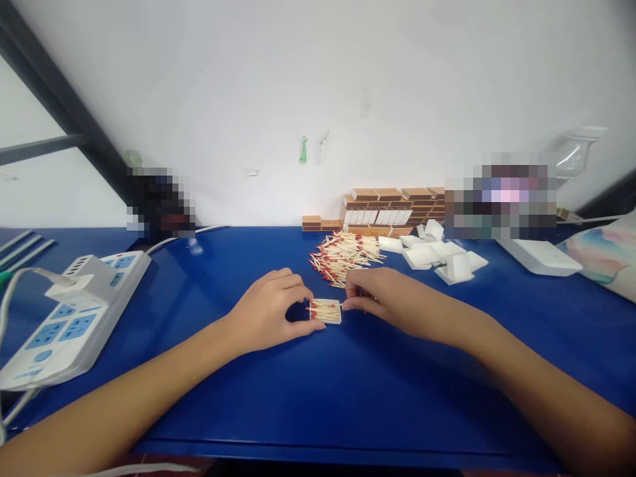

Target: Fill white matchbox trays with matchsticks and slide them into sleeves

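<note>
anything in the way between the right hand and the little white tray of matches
Nothing visible: the right hand is right beside the match tray, and the match pile lies farther back.

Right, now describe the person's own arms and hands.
The left hand and right hand have no gloves, and no rings are visible. No sleeve, watch or bracelet shows on the left forearm or right forearm.

Matches (342,257) cream w/ red heads; tray (340,315) white (other trays (420,257) too); tbl. (318,397) blue; boxes (387,204) brn.
</note>
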Motion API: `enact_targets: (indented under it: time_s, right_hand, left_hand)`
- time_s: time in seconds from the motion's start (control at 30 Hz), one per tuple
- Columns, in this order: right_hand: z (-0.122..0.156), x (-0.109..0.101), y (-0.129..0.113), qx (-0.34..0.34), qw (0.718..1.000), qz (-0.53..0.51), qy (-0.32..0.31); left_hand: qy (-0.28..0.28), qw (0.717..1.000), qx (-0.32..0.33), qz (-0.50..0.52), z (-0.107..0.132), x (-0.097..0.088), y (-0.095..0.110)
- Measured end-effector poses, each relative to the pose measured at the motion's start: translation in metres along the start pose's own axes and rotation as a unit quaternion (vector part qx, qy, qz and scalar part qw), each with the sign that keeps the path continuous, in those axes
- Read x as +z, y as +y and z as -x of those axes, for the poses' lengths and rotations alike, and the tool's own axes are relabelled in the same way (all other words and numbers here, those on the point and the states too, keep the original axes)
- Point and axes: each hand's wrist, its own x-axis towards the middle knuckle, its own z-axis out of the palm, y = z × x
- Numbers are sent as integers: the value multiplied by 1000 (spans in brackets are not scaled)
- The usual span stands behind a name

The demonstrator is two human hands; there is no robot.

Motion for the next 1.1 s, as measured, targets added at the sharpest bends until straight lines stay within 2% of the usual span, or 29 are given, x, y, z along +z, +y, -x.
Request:
enact_targets:
  time_s: [0.2,0.37,0.6,0.9,1.1]
  right_hand:
    - [1,-1,8,-14,998,-59,-1]
    - [-2,1,11,-36,994,-103,28]
    - [-3,8,-2,-88,994,-41,53]
    - [-6,29,-13,-66,992,-42,97]
    - [-9,39,-12,-78,990,-39,111]
  left_hand:
    - [-4,1000,-1,0,0,0,1]
    - [-3,1000,2,0,1,1,0]
    - [-2,1000,4,1,0,1,-1]
    - [2,1000,2,-3,1,1,0]
    - [15,1000,14,0,0,1,2]
